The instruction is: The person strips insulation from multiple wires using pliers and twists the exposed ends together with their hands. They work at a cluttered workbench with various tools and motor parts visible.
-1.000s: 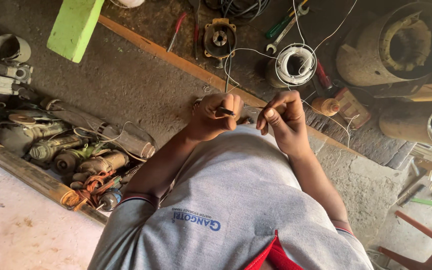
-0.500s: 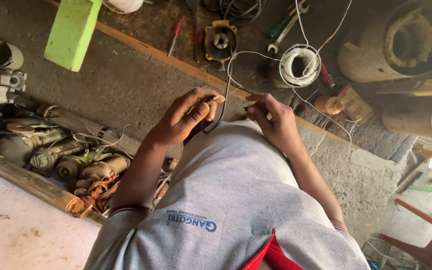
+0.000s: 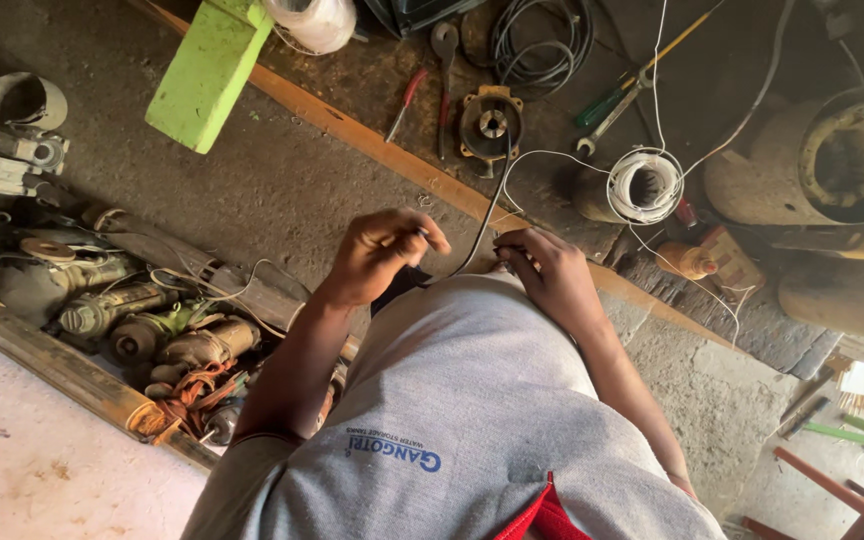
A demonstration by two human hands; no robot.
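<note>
My left hand is closed around the near end of a thin black cable, with a small metal tip showing at its fingers. The cable runs up to a round brown motor part on the bench. My right hand is just to the right, its fingertips pinched on a thin white wire. That wire loops away to a white wire coil. The two hands are a short gap apart above my grey shirt.
A green block lies at the upper left. Old power tools and motor bodies are heaped at the left. Screwdrivers, a spanner and pliers lie on the bench, with large rusty motor housings at the right.
My left hand has drawn away to the left, opening a gap between the hands. The right hand has stayed near the middle, holding the white wire.
</note>
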